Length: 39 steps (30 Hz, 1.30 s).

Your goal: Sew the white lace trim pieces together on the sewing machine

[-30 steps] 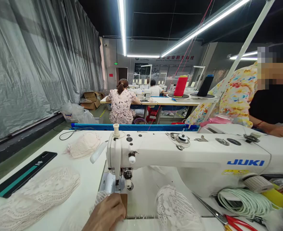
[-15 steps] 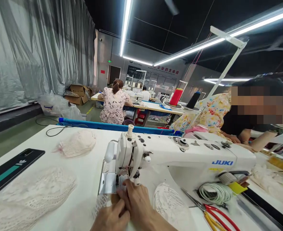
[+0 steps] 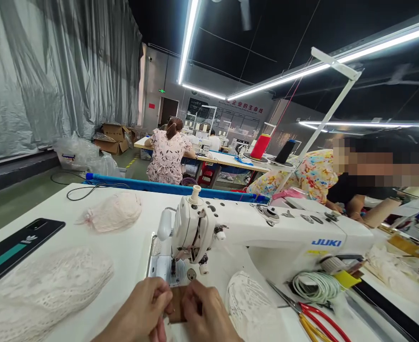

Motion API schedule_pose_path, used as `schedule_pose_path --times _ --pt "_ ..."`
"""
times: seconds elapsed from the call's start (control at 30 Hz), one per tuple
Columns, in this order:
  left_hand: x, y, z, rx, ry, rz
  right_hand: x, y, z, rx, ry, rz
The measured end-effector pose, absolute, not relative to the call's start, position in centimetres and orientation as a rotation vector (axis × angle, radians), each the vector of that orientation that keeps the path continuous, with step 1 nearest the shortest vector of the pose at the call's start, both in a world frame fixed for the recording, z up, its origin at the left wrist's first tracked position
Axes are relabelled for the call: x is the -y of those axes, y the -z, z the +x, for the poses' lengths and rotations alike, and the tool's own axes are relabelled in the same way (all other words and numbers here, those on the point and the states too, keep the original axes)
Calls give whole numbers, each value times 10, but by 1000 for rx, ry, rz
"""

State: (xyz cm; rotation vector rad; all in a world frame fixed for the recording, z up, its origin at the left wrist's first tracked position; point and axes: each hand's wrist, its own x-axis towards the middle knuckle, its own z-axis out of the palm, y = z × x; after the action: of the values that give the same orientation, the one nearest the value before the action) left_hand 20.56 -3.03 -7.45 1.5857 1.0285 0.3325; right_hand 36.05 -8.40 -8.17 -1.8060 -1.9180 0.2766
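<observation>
In front of the sewing machine (image 3: 227, 228), both hands are drawn close to the table's near edge. My left hand (image 3: 141, 306) has its fingers pinched together. A scrap of whitish fabric (image 3: 168, 328) shows beneath its fingertips, mostly hidden. My right hand (image 3: 211, 311) is curled with thumb and forefinger together; what it holds, if anything, is hidden. Between the hands lies a brown plate (image 3: 177, 305) on the machine bed. The needle and presser foot (image 3: 174, 268) stand just beyond the hands. To the right of my right hand sits a white lace piece (image 3: 246, 297).
Lace pieces (image 3: 49, 289) and a bundled pale piece (image 3: 115, 212) lie on the left, beside a dark phone (image 3: 20, 249). Red-and-yellow-handled scissors (image 3: 307, 313) and a coiled pale cord (image 3: 316, 286) are at right. Co-workers sit beyond, one in a floral top (image 3: 170, 152).
Both hands have pulled back from the needle toward me and moved apart, uncovering the machine bed and brown plate. The lace edge under my left hand is now mostly hidden.
</observation>
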Motion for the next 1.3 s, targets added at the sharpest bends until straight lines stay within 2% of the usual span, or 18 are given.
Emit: schedule_pose_path --times 0.1,0.2,0.37,0.6,0.77,1.03,1.3 --pt "22 71 214 -1065 -315 1417 96 77 359 1839 -623 -1665" --pt "19 73 223 -1099 -374 1358 94 66 359 1987 -747 -1544" --pt "19 66 223 -1109 -341 1462 78 53 375 2156 -256 -1515" --pt "-7 56 212 -1184 -302 1688 67 82 375 2310 143 -1562" --pt "-38 49 213 -1349 -416 1898 65 88 373 2313 199 -1582" --pt "-42 57 226 -1393 -557 2031 70 85 378 2377 74 -1385" --pt "-44 62 226 -1419 -686 1829 68 90 377 2350 186 -1308"
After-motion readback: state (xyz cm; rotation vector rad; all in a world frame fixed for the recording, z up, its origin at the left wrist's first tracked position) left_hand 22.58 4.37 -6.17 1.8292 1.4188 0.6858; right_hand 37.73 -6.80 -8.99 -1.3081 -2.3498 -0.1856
